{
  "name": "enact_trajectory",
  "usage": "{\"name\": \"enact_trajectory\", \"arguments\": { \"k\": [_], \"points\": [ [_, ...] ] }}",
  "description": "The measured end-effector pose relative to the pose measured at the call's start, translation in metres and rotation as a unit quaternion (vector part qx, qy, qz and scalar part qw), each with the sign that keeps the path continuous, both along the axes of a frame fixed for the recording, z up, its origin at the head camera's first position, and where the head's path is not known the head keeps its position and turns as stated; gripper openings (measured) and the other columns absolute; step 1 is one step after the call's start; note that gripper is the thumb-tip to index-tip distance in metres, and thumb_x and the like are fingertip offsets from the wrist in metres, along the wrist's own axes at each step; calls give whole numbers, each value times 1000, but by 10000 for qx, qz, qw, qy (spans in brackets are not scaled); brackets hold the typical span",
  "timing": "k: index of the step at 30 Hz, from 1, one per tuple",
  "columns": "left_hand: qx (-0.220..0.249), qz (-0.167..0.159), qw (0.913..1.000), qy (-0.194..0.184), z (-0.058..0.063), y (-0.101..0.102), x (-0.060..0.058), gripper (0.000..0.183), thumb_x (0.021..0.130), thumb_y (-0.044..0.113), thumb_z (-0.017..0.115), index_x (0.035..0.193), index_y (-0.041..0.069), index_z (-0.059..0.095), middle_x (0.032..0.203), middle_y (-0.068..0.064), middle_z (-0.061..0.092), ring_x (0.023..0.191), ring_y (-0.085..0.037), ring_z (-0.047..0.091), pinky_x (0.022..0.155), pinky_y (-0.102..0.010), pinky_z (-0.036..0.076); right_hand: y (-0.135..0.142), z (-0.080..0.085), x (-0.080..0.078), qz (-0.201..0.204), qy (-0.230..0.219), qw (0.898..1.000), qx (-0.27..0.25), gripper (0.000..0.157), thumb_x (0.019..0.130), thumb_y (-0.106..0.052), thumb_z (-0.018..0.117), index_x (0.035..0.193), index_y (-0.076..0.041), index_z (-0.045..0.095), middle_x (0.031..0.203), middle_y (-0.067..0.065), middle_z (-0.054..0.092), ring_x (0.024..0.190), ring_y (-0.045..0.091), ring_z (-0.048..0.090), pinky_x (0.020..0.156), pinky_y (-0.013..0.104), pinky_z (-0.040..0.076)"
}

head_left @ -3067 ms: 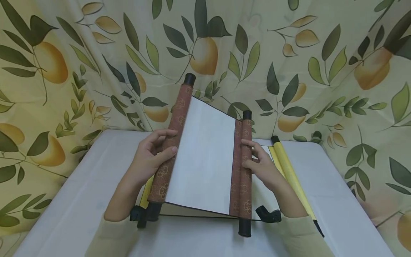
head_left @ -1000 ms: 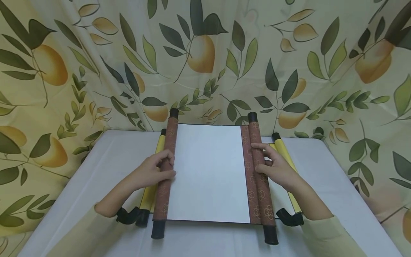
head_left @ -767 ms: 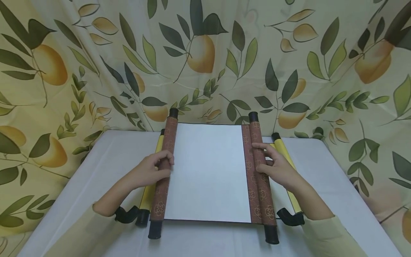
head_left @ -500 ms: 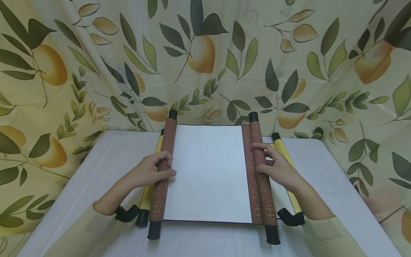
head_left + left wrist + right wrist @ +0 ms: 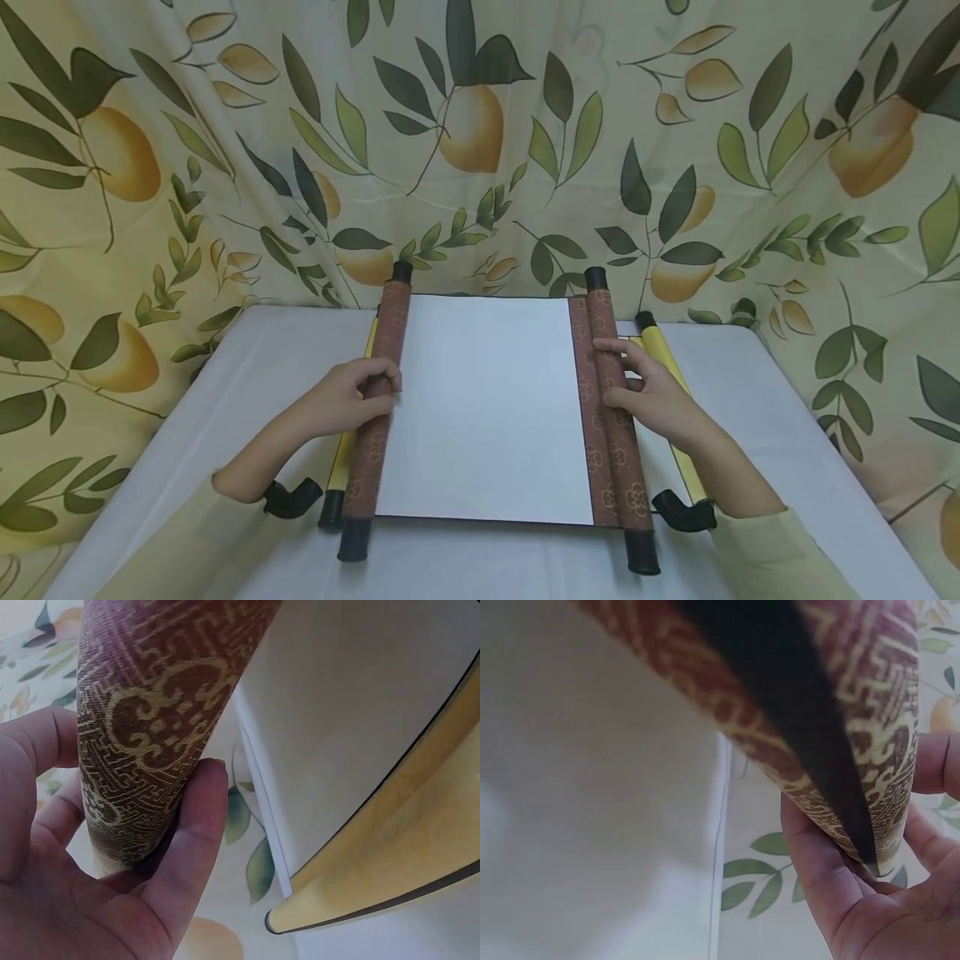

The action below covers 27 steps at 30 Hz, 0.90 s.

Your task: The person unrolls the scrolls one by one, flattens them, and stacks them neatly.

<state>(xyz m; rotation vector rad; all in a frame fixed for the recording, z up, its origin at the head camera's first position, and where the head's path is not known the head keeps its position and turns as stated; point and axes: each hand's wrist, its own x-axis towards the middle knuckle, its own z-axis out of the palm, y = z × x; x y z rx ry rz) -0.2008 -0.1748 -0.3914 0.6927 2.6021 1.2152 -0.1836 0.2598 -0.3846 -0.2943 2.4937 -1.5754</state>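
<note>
A brown-red patterned scroll [image 5: 487, 408] with a blank white sheet is held partly unrolled over the middle of the table. My left hand [image 5: 348, 400] grips its left roller [image 5: 367, 479], thumb on the near side and fingers curled over the top. On the other side, my right hand [image 5: 652, 396] pinches the right roller [image 5: 628, 479] between thumb and fingers. Black knobs cap both rollers. Beneath lies a yellow-edged scroll [image 5: 663, 358], mostly hidden by the brown one. The left wrist view shows the patterned roller [image 5: 157, 712] in the palm, above the yellow border [image 5: 375, 855].
Two black curved pieces sit low beside the yellow scroll: a left piece [image 5: 292, 498] and a right piece [image 5: 684, 510]. The white-covered table [image 5: 787, 450] extends to both sides. Behind it hangs a fruit-and-leaf patterned curtain [image 5: 540, 167].
Both hands have brought the scroll down from its raised, tilted pose to nearly level. Its rollers have moved apart, showing a wider sheet; in the last second they spread slightly more.
</note>
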Motion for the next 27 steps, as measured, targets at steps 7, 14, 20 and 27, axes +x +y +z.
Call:
{"name": "enact_trajectory", "arguments": {
  "k": [7,14,20,27],
  "points": [
    [-134,-33,9997,210,0,-2,-1,22,85,16,78,91,17,56,84,-1,52,72,-17,44,59,-29,38,2,-3,-2,6,-3,10000,53,68,91,1,58,152,-17,34,142,24,37,113,43,57,79,44,57],
    [-128,-7,9997,208,1,-8,1,18,84,4,67,98,14,61,98,-6,60,76,-19,47,60,-31,41,4,-3,-3,27,48,10000,78,69,90,2,58,152,-16,34,139,24,38,110,41,58,77,43,57],
    [-158,82,9991,372,2,-13,2,20,85,5,63,102,15,64,107,-4,63,82,-20,50,65,-32,44,4,0,1,52,59,9999,105,69,91,1,57,153,-15,32,144,23,35,113,42,57,77,42,57],
    [-125,96,9990,425,4,-15,2,23,85,15,76,94,16,55,80,0,49,67,-15,43,56,-28,37,7,-2,0,42,16,9998,177,69,91,1,57,153,-16,32,146,22,34,112,41,56,77,42,56]
  ]
}}
